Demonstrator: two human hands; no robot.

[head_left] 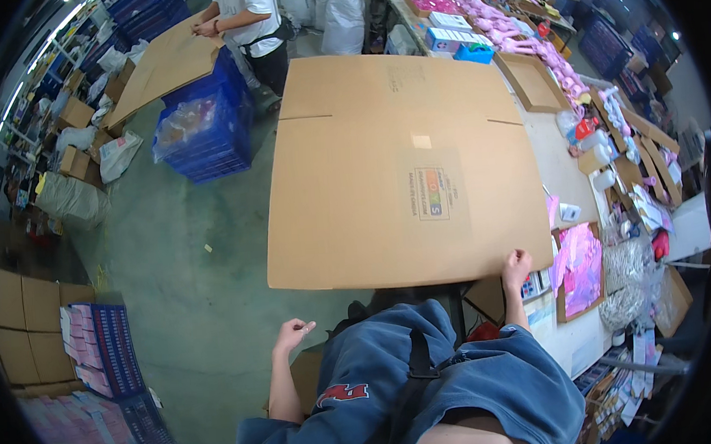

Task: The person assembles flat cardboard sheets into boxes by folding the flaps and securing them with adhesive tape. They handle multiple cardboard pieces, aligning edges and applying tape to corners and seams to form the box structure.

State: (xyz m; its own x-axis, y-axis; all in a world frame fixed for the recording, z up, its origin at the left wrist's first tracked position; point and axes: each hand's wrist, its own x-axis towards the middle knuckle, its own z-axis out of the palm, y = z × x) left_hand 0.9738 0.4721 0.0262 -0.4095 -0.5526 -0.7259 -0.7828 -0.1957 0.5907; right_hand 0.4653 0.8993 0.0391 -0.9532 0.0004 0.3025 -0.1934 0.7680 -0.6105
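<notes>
Blue hoodie point(397, 366) is filling the bottom – right hand point(515, 267) is pinching the near edge of the big flattened brown cardboard box point(401, 170) lying across the white table point(568, 172). Left hand point(292, 336) is hanging loosely curled over open green floor point(187, 265) – holding nothing.

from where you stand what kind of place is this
Likely a packing warehouse: a flattened carton held by the right hand, blue crates on the floor, and pink goods along a long table.
</notes>
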